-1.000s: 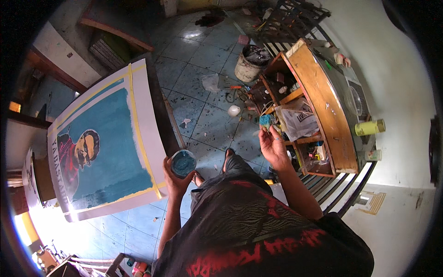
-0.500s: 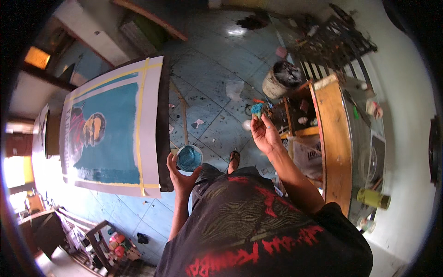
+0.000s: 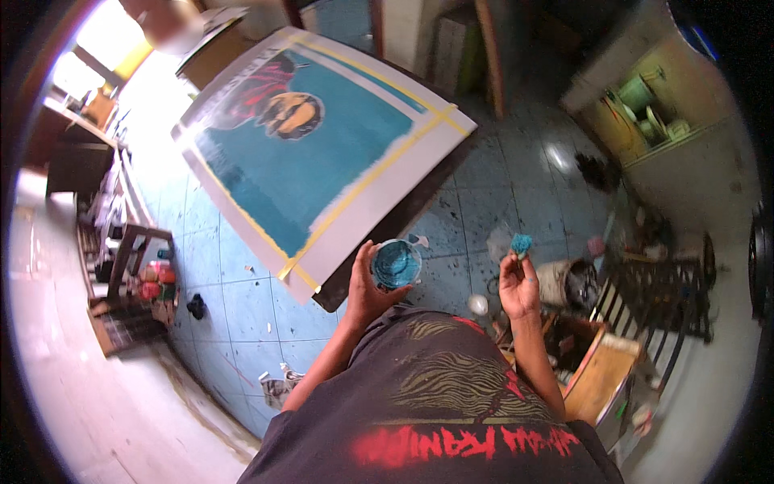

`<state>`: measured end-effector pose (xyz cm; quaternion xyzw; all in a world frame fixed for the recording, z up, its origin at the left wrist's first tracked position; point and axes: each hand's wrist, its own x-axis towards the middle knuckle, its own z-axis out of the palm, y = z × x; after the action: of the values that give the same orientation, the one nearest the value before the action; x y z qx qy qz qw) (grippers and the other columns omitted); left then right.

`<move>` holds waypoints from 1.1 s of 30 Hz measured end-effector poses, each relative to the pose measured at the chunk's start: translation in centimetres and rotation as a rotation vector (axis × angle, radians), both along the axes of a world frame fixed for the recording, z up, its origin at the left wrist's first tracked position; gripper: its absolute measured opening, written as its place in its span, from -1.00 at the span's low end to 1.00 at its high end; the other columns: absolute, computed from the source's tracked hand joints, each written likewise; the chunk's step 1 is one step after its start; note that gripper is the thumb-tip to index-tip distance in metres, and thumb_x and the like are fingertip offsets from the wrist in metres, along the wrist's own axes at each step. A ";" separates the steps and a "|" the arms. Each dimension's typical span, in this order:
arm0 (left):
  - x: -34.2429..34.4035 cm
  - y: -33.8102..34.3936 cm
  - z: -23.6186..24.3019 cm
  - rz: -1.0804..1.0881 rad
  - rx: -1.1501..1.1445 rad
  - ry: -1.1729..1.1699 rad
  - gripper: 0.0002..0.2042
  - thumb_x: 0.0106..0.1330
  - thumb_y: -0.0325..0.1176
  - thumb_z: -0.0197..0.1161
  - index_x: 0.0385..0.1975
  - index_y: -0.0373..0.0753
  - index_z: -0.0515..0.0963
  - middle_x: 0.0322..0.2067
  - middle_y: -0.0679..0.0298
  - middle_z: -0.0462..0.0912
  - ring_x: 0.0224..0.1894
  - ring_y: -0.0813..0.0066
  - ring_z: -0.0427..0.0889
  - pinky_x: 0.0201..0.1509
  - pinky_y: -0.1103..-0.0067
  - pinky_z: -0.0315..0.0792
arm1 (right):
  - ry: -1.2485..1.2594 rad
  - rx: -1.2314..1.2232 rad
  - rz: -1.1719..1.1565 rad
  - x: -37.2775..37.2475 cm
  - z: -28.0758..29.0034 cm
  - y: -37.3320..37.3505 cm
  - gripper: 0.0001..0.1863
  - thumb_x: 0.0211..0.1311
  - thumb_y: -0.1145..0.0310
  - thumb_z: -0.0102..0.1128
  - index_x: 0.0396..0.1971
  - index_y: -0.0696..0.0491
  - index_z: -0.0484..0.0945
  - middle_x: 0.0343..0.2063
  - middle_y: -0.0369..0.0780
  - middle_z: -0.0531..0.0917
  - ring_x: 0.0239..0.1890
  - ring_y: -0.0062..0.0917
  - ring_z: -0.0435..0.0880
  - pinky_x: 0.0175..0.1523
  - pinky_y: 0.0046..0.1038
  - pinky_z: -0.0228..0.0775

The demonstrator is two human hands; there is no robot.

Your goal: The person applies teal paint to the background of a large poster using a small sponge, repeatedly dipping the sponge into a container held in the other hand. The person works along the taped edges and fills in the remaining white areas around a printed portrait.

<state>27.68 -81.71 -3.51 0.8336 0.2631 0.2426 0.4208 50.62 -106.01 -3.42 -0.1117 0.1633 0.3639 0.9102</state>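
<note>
My left hand (image 3: 367,294) curls around a small round tub (image 3: 396,264) of teal paint, held upright in front of my waist. In my right hand (image 3: 518,292), raised on the other side, a small piece of blue paint-stained sponge (image 3: 522,244) is pinched between the fingertips. Ahead and to the left lies a large sheet with a painting (image 3: 355,161) on a dark board. It shows a figure on a teal ground, bordered by yellow tape (image 3: 367,194). The tub is close to the board's near corner, and the sponge is well apart from the sheet.
A paint-smeared bucket (image 3: 555,282) stands on the blue tiled floor (image 3: 242,310) beyond my right hand. Close by on the right are a wooden cabinet (image 3: 603,373) and a dark metal rack (image 3: 661,298). A wooden frame (image 3: 125,254) with clutter stands at the left.
My view has swung left, so the painting now sits more in front of me. Both hands still hold the tub and the sponge; the tub is closer to the board's near corner.
</note>
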 end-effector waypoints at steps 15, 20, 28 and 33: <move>-0.2 3.1 -2.0 0.430 -0.040 -0.055 0.19 -0.15 -0.15 0.69 0.44 -0.21 -0.08 0.20 -0.16 0.43 0.25 -0.08 0.46 0.32 0.21 0.35 | -0.118 -0.242 0.540 9.3 0.3 19.1 -0.75 0.28 0.50 0.33 -0.07 0.16 0.59 -0.18 -0.18 0.70 -0.16 -0.46 0.70 0.04 -0.43 0.68; 2.1 1.6 -2.8 0.649 -0.089 -0.074 0.19 -0.12 -0.08 0.68 0.44 -0.19 -0.08 0.18 -0.20 0.43 0.23 -0.11 0.48 0.29 0.19 0.38 | -0.481 -0.255 0.810 12.4 1.1 25.2 -0.79 0.34 0.46 0.27 -0.05 0.12 0.60 -0.14 -0.23 0.71 -0.12 -0.51 0.70 0.07 -0.44 0.65; 7.9 -2.3 -1.4 0.976 0.051 -0.003 0.19 -0.11 -0.06 0.67 0.43 -0.21 -0.10 0.19 -0.24 0.43 0.23 -0.13 0.50 0.29 0.17 0.39 | -1.560 -0.251 1.132 12.9 4.8 32.0 -0.75 0.32 0.47 0.28 -0.06 0.24 0.63 -0.17 -0.16 0.72 -0.10 -0.53 0.68 0.06 -0.46 0.51; 9.0 -3.4 0.0 1.033 0.036 -0.077 0.16 -0.09 -0.04 0.65 0.40 -0.29 -0.07 0.24 -0.18 0.34 0.26 -0.15 0.43 0.32 0.20 0.37 | -2.007 0.032 1.073 8.8 8.3 33.6 -0.85 0.29 0.52 0.28 -0.17 0.19 0.69 -0.21 -0.16 0.72 -0.10 -0.45 0.71 0.00 -0.42 0.57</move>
<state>36.68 -85.12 -3.48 0.5927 0.6204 0.4535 0.2411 59.44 -72.38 4.83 -0.3963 -0.7125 0.4548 0.3583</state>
